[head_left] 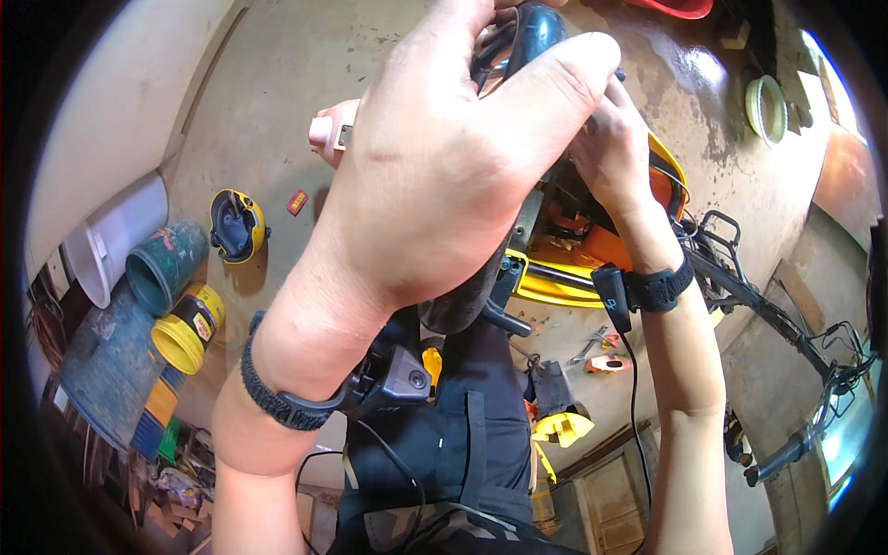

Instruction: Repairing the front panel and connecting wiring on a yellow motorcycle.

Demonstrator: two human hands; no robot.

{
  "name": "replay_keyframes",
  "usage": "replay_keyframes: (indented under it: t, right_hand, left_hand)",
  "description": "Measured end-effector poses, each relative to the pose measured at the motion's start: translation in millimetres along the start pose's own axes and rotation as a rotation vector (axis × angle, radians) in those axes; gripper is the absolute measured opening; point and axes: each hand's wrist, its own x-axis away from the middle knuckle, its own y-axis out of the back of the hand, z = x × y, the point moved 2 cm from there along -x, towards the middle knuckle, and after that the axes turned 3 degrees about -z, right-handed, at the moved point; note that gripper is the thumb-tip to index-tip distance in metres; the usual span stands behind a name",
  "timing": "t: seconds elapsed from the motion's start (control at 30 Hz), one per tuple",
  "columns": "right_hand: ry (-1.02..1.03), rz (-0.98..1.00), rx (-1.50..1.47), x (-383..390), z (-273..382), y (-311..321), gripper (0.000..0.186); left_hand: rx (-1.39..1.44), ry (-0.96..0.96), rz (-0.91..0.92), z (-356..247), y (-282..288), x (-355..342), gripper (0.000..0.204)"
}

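Note:
Close to the camera, my left hand [444, 176] reaches up over a motorcycle's front, its fingers curled at the top edge around dark parts beside a glossy black rounded piece [539, 32]. Its thumb stretches across to the right, and most of what it grips is hidden. My right hand [612, 153] is bent in behind that thumb, fingers closed and their tips out of sight. Below the hands are a dark thick tube [472, 296], a yellow body panel [560, 285] and an orange part [601, 242]. A pinkish piece with a pale knob [324, 132] juts out at the left.
On the floor to the left lie a yellow helmet [237, 227] and a small red box [297, 203], near a yellow bucket [190, 328] and a dark green bucket [166, 264]. A bare black metal frame [768, 314] with loose wires stands right. Tools [592, 344] lie on the floor.

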Motion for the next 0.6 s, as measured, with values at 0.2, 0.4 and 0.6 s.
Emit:
replay_keyframes:
  t: [0.2, 0.4, 0.6]
  right_hand:
    - [-0.02, 0.056, 0.037, -6.2, -9.4, -5.3, 0.022]
    - [-0.02, 0.077, -0.08, -1.8, -13.5, -0.6, 0.018]
    - [0.009, -0.028, 0.069, -0.4, -8.1, -0.8, 0.02]
  left_hand:
    - [-0.002, -0.009, 0.008, 2.0, -0.1, 1.1, 0.048]
    - [-0.007, -0.019, 0.012, 3.2, 0.4, 1.9, 0.047]
    - [-0.012, -0.024, 0.023, 4.4, 0.2, 3.6, 0.047]
